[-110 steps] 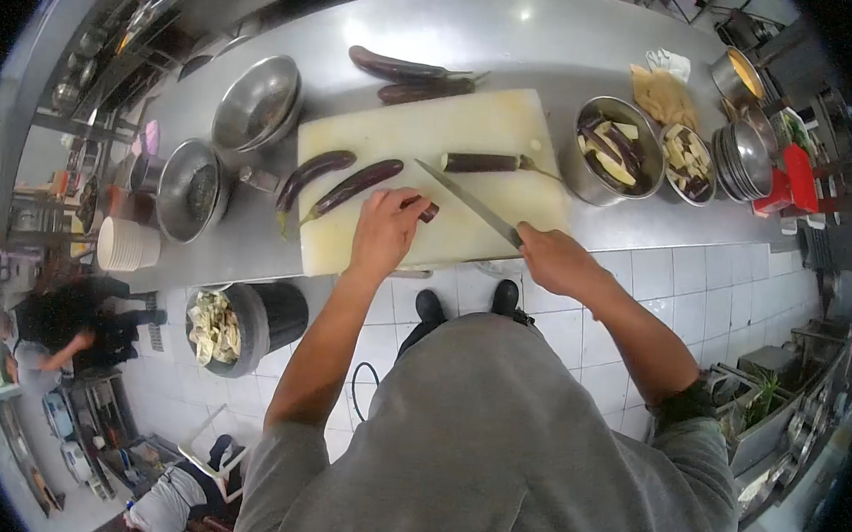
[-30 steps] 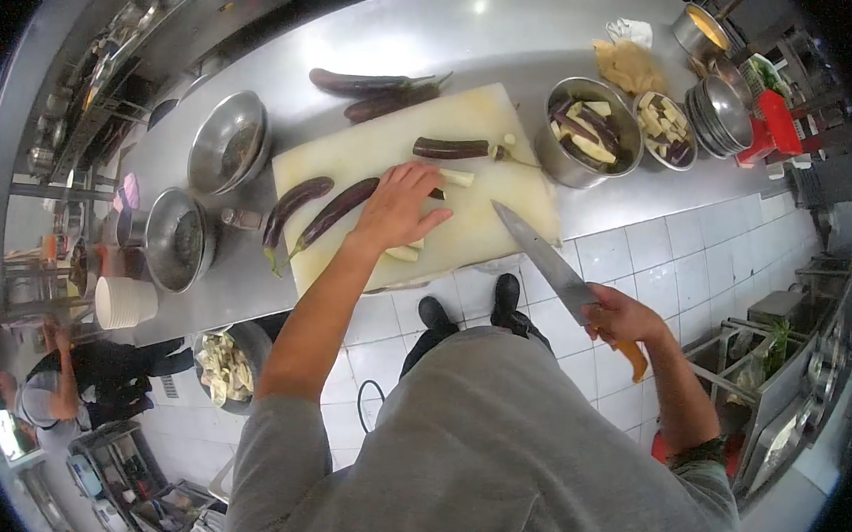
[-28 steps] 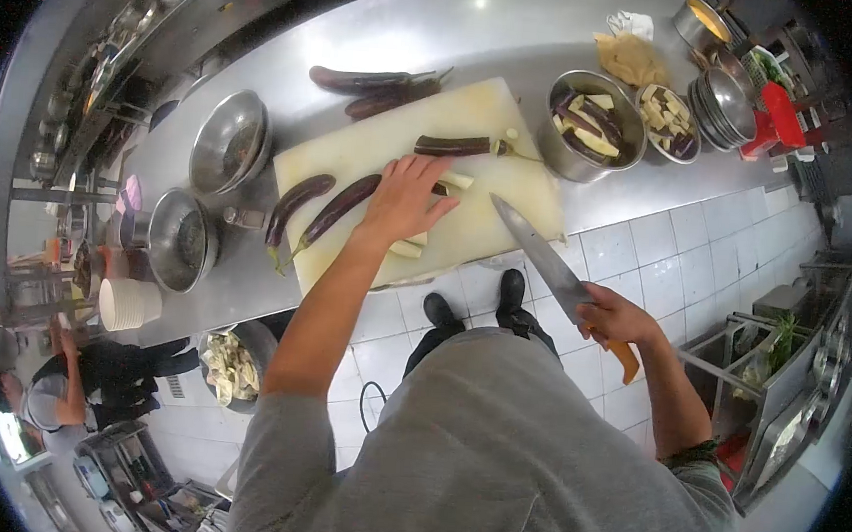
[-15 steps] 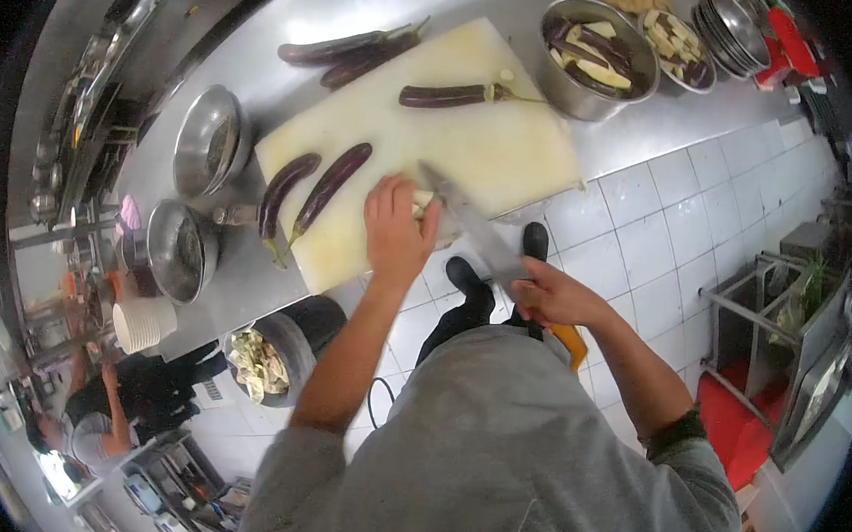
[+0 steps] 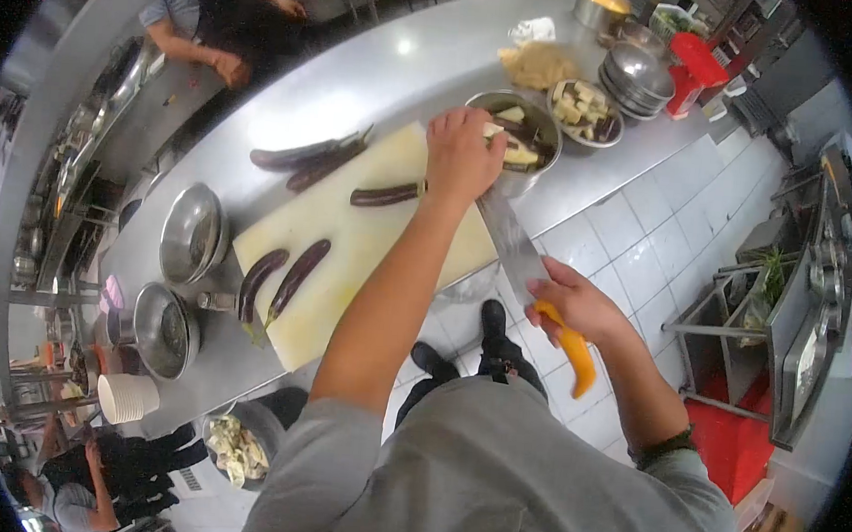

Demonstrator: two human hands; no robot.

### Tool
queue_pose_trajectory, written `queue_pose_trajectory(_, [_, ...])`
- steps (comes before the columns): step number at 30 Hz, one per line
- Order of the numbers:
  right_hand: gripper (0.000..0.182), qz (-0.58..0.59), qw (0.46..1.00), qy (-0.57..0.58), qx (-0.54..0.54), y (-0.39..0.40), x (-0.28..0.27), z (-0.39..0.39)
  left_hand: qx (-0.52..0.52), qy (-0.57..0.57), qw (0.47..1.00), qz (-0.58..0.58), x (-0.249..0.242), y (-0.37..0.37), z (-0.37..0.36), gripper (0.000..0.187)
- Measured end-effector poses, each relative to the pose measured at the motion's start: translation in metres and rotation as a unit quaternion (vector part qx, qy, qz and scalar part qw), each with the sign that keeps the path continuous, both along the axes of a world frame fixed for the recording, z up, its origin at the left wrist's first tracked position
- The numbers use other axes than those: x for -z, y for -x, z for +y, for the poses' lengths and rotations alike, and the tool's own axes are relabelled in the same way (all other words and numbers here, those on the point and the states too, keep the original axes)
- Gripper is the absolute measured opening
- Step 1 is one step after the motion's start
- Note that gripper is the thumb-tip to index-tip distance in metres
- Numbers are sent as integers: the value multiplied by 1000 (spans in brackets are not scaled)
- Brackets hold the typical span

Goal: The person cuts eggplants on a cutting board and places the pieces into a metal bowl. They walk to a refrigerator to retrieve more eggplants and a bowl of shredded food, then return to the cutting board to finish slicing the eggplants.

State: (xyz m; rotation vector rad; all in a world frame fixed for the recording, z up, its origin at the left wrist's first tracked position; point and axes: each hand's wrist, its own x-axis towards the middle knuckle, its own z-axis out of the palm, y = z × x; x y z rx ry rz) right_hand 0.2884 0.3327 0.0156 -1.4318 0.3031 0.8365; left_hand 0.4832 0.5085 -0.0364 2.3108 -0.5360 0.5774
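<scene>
My left hand (image 5: 465, 157) is at the left rim of the metal pot (image 5: 518, 182), which holds cut eggplant pieces (image 5: 521, 154). Its fingers are closed around a pale piece, partly hidden. My right hand (image 5: 574, 301) grips the yellow handle of a large knife (image 5: 512, 242), whose blade points up and left towards the pot. On the white cutting board (image 5: 349, 236) lie several whole eggplants: one (image 5: 384, 195) near my left forearm and two (image 5: 299, 277) at the lower left. More eggplants (image 5: 305, 155) rest at the board's upper edge.
A bowl of cut pieces (image 5: 583, 113), stacked metal bowls (image 5: 637, 78) and a red object (image 5: 694, 72) stand at the upper right. Metal bowls (image 5: 191, 234) and paper cups (image 5: 127, 398) are at the left. Other people (image 5: 201, 28) stand across the table and at the lower left (image 5: 84, 499).
My left hand has moved from the board up and right to the pot. The knife has come away from the board. The view has shifted, showing more of the table's far side.
</scene>
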Motion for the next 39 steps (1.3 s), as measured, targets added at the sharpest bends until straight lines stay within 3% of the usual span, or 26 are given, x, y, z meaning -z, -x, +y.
queue_pose_trajectory(2, [23,31,999,26,-1,12,-16,-24,34,-42,996,72,5,-20,-2,39])
queue_pose_trajectory(4, [19,44,995,80,-46,28,-21,-45,55,-58,988,132,17,-35,41,38])
queue_pose_trajectory(6, [15,41,993,58,-94,31,-11,-64,48,-186,981,17,73,-24,119,33])
queue_pose_trajectory(8, [13,20,989,60,-131,34,-3,-67,44,-267,938,216,71,12,152,34])
queue_pose_trajectory(10, [11,-46,984,88,-150,18,-2,-59,48,-252,949,184,60,44,156,37])
queue_pose_trajectory(11, [12,-84,968,156,-177,8,-5,-52,48,-243,954,167,57,59,157,39])
queue_pose_trajectory(14, [13,-287,868,302,-269,-17,3,-27,66,-206,975,61,74,107,162,42])
queue_pose_trajectory(15, [14,-322,835,335,-293,-24,13,-13,13,-140,986,93,65,123,151,40])
queue_pose_trajectory(18, [31,-342,774,375,-380,-52,22,26,-3,-118,993,30,84,137,155,28])
queue_pose_trajectory(21, [31,-359,740,388,-416,-65,19,52,-37,-33,999,-1,101,134,155,26])
queue_pose_trajectory(24, [19,-393,747,357,-400,-67,25,61,-56,-8,998,-10,104,136,153,22])
queue_pose_trajectory(32, [19,-343,740,380,-437,-67,4,89,-50,15,999,-13,104,132,155,20])
queue_pose_trajectory(39, [23,-360,750,365,-418,-76,48,114,-64,7,998,-7,107,132,155,17])
